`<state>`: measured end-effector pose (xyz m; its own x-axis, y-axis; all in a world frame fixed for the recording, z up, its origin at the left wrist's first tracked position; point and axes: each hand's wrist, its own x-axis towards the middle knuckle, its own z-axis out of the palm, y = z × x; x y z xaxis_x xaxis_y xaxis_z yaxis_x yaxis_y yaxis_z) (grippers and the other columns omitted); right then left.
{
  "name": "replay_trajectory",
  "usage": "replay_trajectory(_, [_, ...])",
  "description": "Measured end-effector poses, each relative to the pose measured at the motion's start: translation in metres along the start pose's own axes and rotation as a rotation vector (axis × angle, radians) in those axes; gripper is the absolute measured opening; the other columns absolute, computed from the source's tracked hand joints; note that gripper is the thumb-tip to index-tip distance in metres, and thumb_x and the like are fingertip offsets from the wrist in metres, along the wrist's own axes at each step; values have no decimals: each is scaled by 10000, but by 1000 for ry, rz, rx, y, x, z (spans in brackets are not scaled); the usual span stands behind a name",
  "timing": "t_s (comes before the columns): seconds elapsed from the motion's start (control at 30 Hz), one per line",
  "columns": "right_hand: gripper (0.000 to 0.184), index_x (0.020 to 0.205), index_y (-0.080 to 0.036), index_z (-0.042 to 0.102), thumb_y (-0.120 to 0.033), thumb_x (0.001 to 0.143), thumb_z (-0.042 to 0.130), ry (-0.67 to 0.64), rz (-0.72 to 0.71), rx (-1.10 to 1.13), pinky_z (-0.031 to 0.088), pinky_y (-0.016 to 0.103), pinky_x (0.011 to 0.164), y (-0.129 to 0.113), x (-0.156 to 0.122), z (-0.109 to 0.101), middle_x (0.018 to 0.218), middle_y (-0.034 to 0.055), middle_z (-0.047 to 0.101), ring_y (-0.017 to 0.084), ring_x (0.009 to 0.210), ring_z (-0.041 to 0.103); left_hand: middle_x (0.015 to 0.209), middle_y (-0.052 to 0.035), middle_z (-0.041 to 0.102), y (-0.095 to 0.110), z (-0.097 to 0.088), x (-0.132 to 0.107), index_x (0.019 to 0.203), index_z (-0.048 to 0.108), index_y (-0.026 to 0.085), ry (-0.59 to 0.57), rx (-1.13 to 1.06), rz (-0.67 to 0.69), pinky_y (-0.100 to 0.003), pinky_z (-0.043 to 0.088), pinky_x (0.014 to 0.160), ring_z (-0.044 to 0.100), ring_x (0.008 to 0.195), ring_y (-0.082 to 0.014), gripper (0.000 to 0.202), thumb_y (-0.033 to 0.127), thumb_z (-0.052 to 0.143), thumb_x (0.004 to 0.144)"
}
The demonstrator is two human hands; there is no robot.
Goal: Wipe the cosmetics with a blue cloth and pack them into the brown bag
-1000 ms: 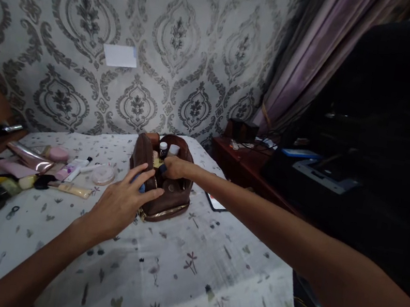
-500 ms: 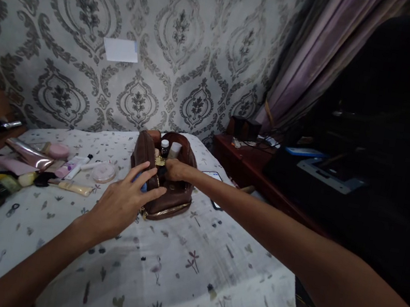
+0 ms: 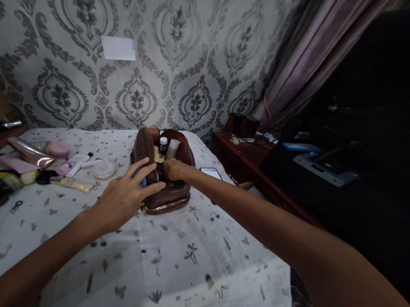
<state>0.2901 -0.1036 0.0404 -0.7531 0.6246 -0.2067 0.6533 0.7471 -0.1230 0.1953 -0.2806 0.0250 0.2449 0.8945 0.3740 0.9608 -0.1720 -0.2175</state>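
as the left hand (image 3: 121, 198) spreads loosely by the brown bag (image 3: 144, 144) on the cloth (image 3: 129, 277), the right hand (image 3: 173, 169), inside it, hides its grip.
likely soft and light; best held by the zip edge (image 3: 169, 206).

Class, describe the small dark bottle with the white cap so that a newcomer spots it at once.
On the white printed cloth sits an open brown bag with a gold zip. Inside, beyond the right hand, stands the small dark bottle, left of a whitish container. Its white cap on a dark body sets it apart from that paler neighbour.
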Motion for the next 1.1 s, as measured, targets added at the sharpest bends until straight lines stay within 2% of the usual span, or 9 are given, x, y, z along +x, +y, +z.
replay_trajectory(0.13, [298, 1136, -63, 665, -97, 840, 647, 23, -42, -98, 555, 327, 876, -10, -20, -15, 1099, 199, 723, 303, 1078, 692, 1531, -94, 421, -2, -1, -1, 1333, 582, 342, -8, -5, 7, -290, 621, 641, 313, 1461, -333, 685, -57, 419, 800])
replay_trajectory(0.27, [245, 1055, -87, 670, -195, 980, 463, 123, -189, -223, 542, 351, 847, -8, -60, -16, 1041, 189, 728, 300, 1038, 700, 1539, -100, 410, -6, 0, -3, 1359, 564, 344, 0, -30, 28, -348, 632, 702, 302, 1466, -339, 703, -67, 385, 817])
replay_trajectory(0.33, [324, 992, -105, 672, -241, 1022, 380, 175, -190, -216, 542, 341, 810, -4, -83, -5, 970, 175, 729, 280, 959, 713, 1541, -105, 406, -7, 2, -3, 1355, 571, 337, 11, -57, 34, -360, 635, 712, 298, 1467, -342, 681, -58, 374, 836])
replay_trajectory(0.5, [205, 984, -119, 645, -201, 983, 457, 443, -227, -130, 568, 383, 817, 4, -125, 46, 967, 161, 699, 279, 956, 682, 1540, -101, 412, -7, 9, -2, 1348, 584, 320, 65, -131, 40, -362, 636, 773, 291, 1474, -329, 623, -30, 367, 881])
replay_trajectory(0.57, [206, 1076, -95, 633, -138, 945, 480, 590, -282, -94, 562, 432, 924, 6, -131, 68, 1123, 203, 676, 306, 1141, 629, 1544, -107, 406, -7, 10, -2, 1354, 579, 309, 80, -138, 48, -397, 627, 832, 279, 1481, -327, 610, -25, 353, 896])
replay_trajectory(0.63, [350, 1257, -60, 565, -113, 924, 474, 708, -317, -84, 538, 478, 1002, 8, -133, 88, 1298, 243, 606, 327, 1286, 543, 1548, -112, 401, -7, 11, -2, 1360, 572, 302, 83, -142, 56, -433, 613, 880, 273, 1486, -326, 601, -20, 342, 907])
replay_trajectory(0.73, [478, 1374, -19, 475, -119, 906, 482, 766, -332, -76, 513, 512, 1052, 12, -132, 106, 1405, 272, 526, 349, 1364, 470, 1556, -111, 393, -7, 10, -1, 1368, 562, 296, 83, -161, 64, -438, 599, 913, 264, 1495, -316, 600, -18, 330, 912])
replay_trajectory(0.9, [476, 1388, -23, 468, -167, 934, 473, 804, -338, -35, 484, 526, 1079, 14, -129, 112, 1417, 258, 522, 346, 1374, 459, 1599, -99, 325, -7, 13, -7, 1429, 485, 287, 122, -211, 65, -441, 550, 997, 241, 1509, -290, 616, -11, 301, 922])
replay_trajectory(1.1, [410, 1338, -114, 543, -179, 938, 483, 880, -348, -6, 429, 603, 1086, 0, -126, 111, 1329, 194, 605, 335, 1306, 513, 1562, -125, 363, -18, 35, -31, 1511, 329, 251, 109, -272, -95, -379, 563, 943, 423, 1404, -256, 671, 11, 335, 885])
